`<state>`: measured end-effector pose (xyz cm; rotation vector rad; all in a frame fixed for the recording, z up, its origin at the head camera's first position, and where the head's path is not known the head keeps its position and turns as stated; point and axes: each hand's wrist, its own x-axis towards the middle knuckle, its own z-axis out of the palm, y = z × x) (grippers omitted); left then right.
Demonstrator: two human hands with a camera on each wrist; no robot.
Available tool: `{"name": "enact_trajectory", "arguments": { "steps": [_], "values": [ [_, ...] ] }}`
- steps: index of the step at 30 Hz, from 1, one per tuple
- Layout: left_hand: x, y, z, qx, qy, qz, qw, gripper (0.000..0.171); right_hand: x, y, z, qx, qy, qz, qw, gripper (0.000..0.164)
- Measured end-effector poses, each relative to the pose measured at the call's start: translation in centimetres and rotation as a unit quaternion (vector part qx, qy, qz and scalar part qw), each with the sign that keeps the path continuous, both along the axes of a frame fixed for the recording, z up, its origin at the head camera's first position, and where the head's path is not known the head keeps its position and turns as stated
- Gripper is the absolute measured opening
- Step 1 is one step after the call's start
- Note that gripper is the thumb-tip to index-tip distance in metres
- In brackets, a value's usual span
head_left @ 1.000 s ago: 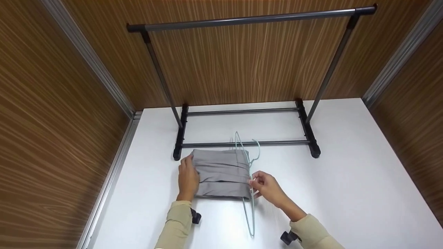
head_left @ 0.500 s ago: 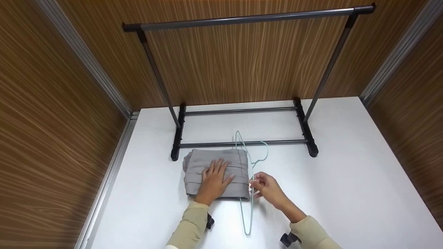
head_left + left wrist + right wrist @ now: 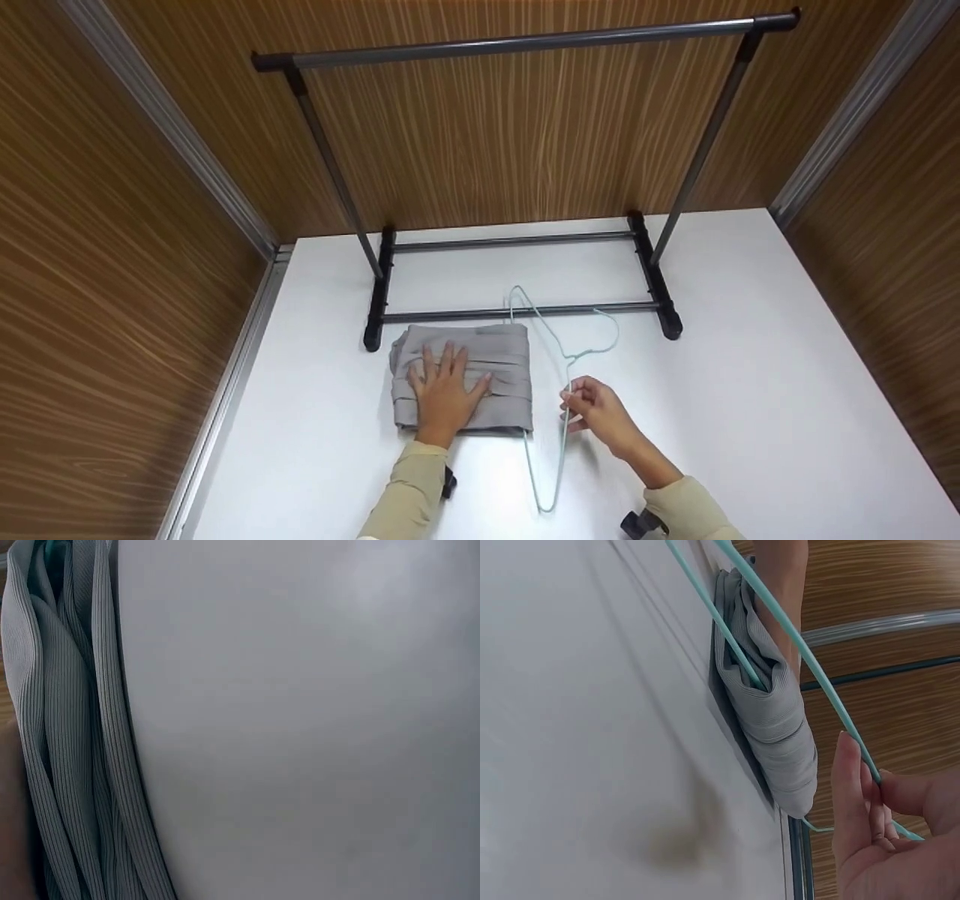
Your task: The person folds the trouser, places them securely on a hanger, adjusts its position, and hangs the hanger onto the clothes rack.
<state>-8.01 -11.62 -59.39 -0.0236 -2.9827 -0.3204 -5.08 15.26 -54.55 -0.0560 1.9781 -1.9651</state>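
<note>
A folded grey garment of ribbed fabric lies on the white table. My left hand rests on top of it, palm down and fingers spread. A pale green wire hanger passes through the garment along its right edge; one arm is hidden inside the fold. My right hand pinches the hanger's outer side just below the hook, tilting it up to the right. In the right wrist view, thumb and fingertips hold the wire clear of the fold. The left wrist view catches the garment's layered edge.
A dark metal garment rack stands behind, its lower bar just beyond the garment. The hanger overlaps this bar in the head view. Wood-patterned panels enclose the table at the back and both sides.
My left hand has moved from the garment's left edge onto its top and flattened there. My right hand has swung the hanger's outer side and hook to the right, away from the garment.
</note>
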Motion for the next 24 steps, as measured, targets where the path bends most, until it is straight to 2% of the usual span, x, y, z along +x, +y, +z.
{"name": "enact_trajectory", "arguments": {
  "steps": [3,7,12,19,21,24],
  "values": [
    [-0.1,-0.3,0.2,-0.002,-0.007,0.013,0.9999,0.075,0.2,0.3,-0.4,0.002,0.008,-0.004,1.0,0.022],
    [0.0,-0.4,0.3,0.003,-0.007,0.013,0.9999,0.073,0.3,0.4,-0.6,0.004,0.006,-0.007,1.0,0.021],
    [-0.3,-0.5,0.3,0.007,0.001,0.021,0.9997,0.07,0.1,0.1,0.0,-0.002,0.016,0.001,1.0,0.02],
    [-0.5,-2.0,0.5,0.031,0.015,0.079,0.9963,0.07,-0.2,-0.1,0.9,-0.016,0.026,0.009,0.999,0.026],
    [-0.6,-2.6,0.5,0.042,0.014,0.081,0.9957,0.069,-0.1,0.0,0.9,-0.012,0.019,0.008,1.0,0.026],
    [-0.7,-3.3,0.5,0.06,0.012,0.067,0.9959,0.066,-0.1,0.3,0.6,-0.005,0.014,0.014,1.0,0.027]
  ]
}}
